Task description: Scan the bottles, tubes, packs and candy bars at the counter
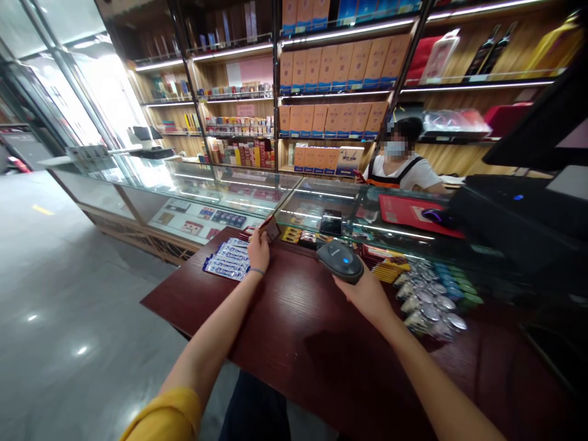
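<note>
In my right hand (365,294) is a dark grey barcode scanner (340,260) with a lit blue light, held above the brown table (294,318). My left hand (258,250) grips a small dark-red packet (270,229) near the table's far edge. Beside that hand, several blue-and-white packets (228,259) lie fanned out on the table. More dark-red packets lie just behind the left hand, partly covered by it. To the right of the scanner are yellow packets (388,270) and rows of small silver-topped items (427,300).
A glass display counter (220,190) runs behind the table, with a phone (331,222) and a red mat (413,214) bearing a mouse. A masked person (399,165) is behind the counter. Dark monitor equipment (514,208) stands at right. Boxes (333,64) fill the shelves.
</note>
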Demonstrator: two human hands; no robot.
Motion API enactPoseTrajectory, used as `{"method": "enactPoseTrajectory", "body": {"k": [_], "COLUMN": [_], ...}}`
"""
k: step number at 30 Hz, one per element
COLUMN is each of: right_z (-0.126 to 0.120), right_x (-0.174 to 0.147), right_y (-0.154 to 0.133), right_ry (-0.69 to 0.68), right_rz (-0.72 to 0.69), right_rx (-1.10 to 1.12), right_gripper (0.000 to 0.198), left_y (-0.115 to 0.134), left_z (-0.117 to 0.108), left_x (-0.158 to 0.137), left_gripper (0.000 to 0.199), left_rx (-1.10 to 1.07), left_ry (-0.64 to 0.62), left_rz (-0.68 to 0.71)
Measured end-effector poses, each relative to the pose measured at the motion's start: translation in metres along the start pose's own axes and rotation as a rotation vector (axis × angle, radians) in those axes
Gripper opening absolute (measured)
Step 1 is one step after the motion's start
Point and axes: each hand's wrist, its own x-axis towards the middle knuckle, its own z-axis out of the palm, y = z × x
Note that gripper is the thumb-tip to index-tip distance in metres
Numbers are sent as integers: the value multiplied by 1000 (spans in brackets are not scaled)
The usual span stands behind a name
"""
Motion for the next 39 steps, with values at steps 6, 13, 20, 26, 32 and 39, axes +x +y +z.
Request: {"method": "enactPoseTrajectory", "body": {"k": [6, 13, 20, 26, 32, 39], "right_z": [1, 10, 11, -3, -41, -111], "right_x": [0, 4, 5, 5, 9, 8], "right_y": [-7, -14, -7, -15, -19, -3], "right_ry": [-9, -167, -186, -165, -88, 65], "right_rz": [31, 144, 107, 129, 114, 131], "right_rx": [-110, -358, -350, -291, -145, 91], "right_gripper": [44, 56, 52, 46, 49, 44], "left_y": [16, 15, 21, 15, 23, 73], "left_z": [49, 45, 45, 46, 52, 90], "left_x": [-69, -85, -83, -86, -86, -81], "left_gripper": [17, 22, 29, 32, 47, 23], "left_rx": [-929, -1041, -858, -840, -694, -206], "left_ry": [-49, -111, -265, -279, -345, -412], "left_rz": [-610, -761, -584, -572, -383, 45]}}
